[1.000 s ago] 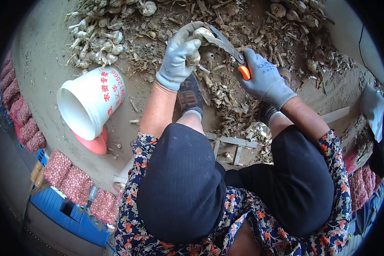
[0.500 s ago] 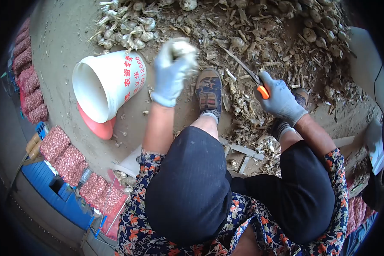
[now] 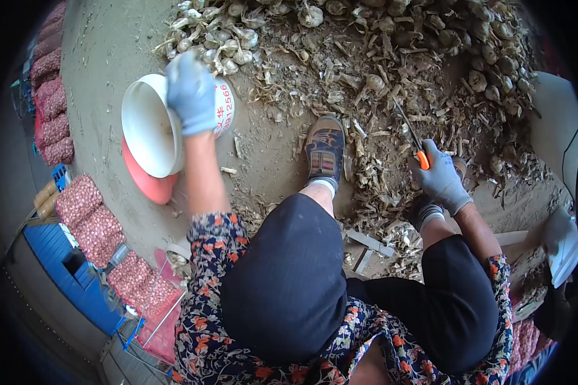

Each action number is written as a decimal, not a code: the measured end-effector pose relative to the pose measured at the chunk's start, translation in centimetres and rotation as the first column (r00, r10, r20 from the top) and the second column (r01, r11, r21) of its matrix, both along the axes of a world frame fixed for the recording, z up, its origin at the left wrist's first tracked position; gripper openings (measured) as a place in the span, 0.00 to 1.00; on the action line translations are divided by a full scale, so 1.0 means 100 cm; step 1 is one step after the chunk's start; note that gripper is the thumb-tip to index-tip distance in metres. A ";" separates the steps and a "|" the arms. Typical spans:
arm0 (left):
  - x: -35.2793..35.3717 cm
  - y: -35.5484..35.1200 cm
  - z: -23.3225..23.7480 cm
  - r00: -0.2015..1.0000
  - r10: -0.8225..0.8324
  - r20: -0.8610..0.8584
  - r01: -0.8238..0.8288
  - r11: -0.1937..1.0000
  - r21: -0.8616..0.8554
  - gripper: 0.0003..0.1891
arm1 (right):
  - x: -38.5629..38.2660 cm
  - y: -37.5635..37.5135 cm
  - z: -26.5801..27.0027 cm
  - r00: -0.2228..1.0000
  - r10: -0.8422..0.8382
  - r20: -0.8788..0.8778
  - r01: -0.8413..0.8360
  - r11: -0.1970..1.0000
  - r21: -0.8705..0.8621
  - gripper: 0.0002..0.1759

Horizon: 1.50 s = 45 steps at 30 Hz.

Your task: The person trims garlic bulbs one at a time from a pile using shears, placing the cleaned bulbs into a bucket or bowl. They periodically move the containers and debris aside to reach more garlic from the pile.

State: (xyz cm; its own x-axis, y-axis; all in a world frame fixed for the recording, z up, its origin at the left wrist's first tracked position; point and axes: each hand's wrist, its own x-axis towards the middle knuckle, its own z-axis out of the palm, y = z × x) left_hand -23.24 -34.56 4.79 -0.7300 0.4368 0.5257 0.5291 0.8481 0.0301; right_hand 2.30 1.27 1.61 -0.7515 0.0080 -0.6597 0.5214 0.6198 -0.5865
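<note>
My left hand [image 3: 194, 95], in a grey-blue glove, is in front of the side of a white bucket [image 3: 133, 122] with red lettering. Its fingers are smeared by motion and point toward heaped garlic bulbs [image 3: 228, 45]; whether anything is in them cannot be made out. The bucket lies tipped, its mouth facing left, beside a red rounded object [image 3: 153, 183]. Gloved too, my right hand [image 3: 444, 179] is closed around an orange-handled tool [image 3: 422, 159] with a long, narrow blade pointing up and left over dry garlic scraps [image 3: 372, 170].
A larger garlic pile [image 3: 488, 58] spreads across the upper right. My shoe [image 3: 325, 151] stands among the scraps. Pink net sacks [image 3: 93, 215] line the left side. A pale frame piece [image 3: 371, 242] lies between my legs, and a white panel [image 3: 559, 115] stands at right.
My left hand has swung left from above the shoe to the bucket; the garlic bulb seen in it is no longer visible. My right hand has shifted right and down with the tool.
</note>
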 end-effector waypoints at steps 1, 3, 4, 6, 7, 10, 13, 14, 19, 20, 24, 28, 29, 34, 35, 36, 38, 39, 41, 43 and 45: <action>-0.013 0.022 -0.017 0.993 0.052 0.103 -0.050 0.999 -0.020 0.10 | 0.001 0.000 0.000 1.000 0.000 0.017 0.000 1.000 0.013 0.18; -0.050 0.040 -0.055 0.791 0.407 0.458 -0.299 0.909 -0.290 0.20 | 0.002 0.000 -0.002 1.000 0.016 0.019 -0.016 1.000 0.001 0.18; -0.063 0.044 -0.078 0.711 0.545 0.444 -0.339 0.819 -0.463 0.28 | 0.003 -0.001 -0.003 0.999 0.022 0.027 -0.022 1.000 -0.009 0.18; -0.056 0.045 -0.104 0.596 0.648 0.475 -0.343 0.740 -0.579 0.32 | 0.006 -0.002 -0.005 0.999 0.035 0.027 -0.034 0.999 -0.025 0.20; -0.048 0.053 -0.112 0.539 0.706 0.459 -0.401 0.694 -0.598 0.31 | 0.005 -0.002 -0.005 0.999 0.039 0.013 -0.039 0.999 -0.028 0.20; 0.001 0.049 -0.128 0.583 0.508 0.635 -0.361 0.861 -0.357 0.28 | 0.004 0.000 -0.009 0.998 0.059 0.007 -0.059 0.998 -0.018 0.20; 0.027 0.031 -0.135 0.550 0.321 0.771 -0.431 0.900 -0.067 0.28 | -0.001 0.001 -0.003 0.996 0.031 0.079 -0.027 0.998 -0.054 0.20; 0.029 0.028 -0.134 0.545 0.324 0.774 -0.439 0.896 -0.067 0.28 | 0.001 0.001 -0.007 0.996 0.030 0.080 -0.026 0.998 -0.050 0.19; 0.026 0.043 -0.088 0.435 0.274 0.857 -0.227 0.955 -0.190 0.20 | 0.004 0.004 -0.006 0.993 0.002 0.121 0.003 0.999 -0.043 0.22; 0.029 0.058 -0.083 0.586 0.307 0.750 -0.181 0.952 -0.249 0.18 | 0.006 0.007 -0.008 0.992 0.006 0.123 -0.001 0.999 -0.043 0.23; 0.024 0.114 -0.055 0.581 0.313 0.751 0.069 0.901 -0.429 0.20 | 0.007 0.009 -0.016 0.994 -0.070 0.088 0.067 0.997 0.042 0.23; 0.051 0.161 -0.058 0.294 0.198 0.935 0.274 0.920 -0.280 0.25 | 0.009 0.013 -0.018 0.994 -0.083 0.075 0.078 0.994 0.077 0.22; 0.061 0.173 -0.061 0.337 0.146 0.930 0.212 0.951 -0.226 0.25 | 0.012 0.014 -0.018 0.994 -0.081 0.076 0.075 0.994 0.075 0.22; 0.085 0.203 -0.113 0.501 0.099 0.860 0.363 0.877 -0.313 0.23 | 0.009 0.010 -0.020 0.983 -0.157 0.091 0.158 0.987 -0.010 0.22; 0.082 0.198 -0.114 0.470 0.007 0.882 0.356 0.913 -0.197 0.22 | 0.009 0.013 -0.025 0.984 -0.162 0.079 0.164 0.986 -0.023 0.23; 0.083 0.192 -0.114 0.435 -0.091 0.896 0.351 0.933 -0.075 0.21 | 0.012 0.014 -0.026 0.981 -0.191 0.033 0.193 0.980 -0.040 0.23; 0.092 0.160 -0.110 0.317 -0.150 0.936 0.142 0.984 0.110 0.21 | 0.023 0.018 -0.031 0.983 -0.179 0.031 0.179 0.984 -0.017 0.23; 0.088 0.143 -0.106 0.224 -0.255 0.941 -0.078 0.957 0.278 0.20 | 0.024 0.021 -0.035 0.983 -0.184 0.015 0.184 0.983 0.017 0.22; 0.079 0.111 -0.097 0.359 0.012 0.933 -0.265 0.960 0.090 0.21 | 0.031 0.022 -0.043 0.963 -0.245 0.110 0.252 0.966 -0.052 0.22; 0.052 0.084 -0.080 0.516 0.145 0.844 -0.453 0.883 0.125 0.24 | 0.035 0.022 -0.057 0.928 -0.344 0.140 0.363 0.920 -0.148 0.21; 0.013 0.057 -0.076 0.466 0.339 0.817 -0.618 0.786 0.027 0.28 | 0.036 0.019 -0.050 0.922 -0.344 0.180 0.376 0.906 -0.193 0.21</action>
State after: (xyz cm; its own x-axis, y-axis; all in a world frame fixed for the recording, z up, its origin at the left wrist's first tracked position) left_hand -21.98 -28.88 -2.83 -0.9430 -0.1759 -0.2824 -0.2963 0.8300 0.4725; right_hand 5.92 3.17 -3.42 -0.6260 0.1034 -0.7729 0.7700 0.2383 -0.5918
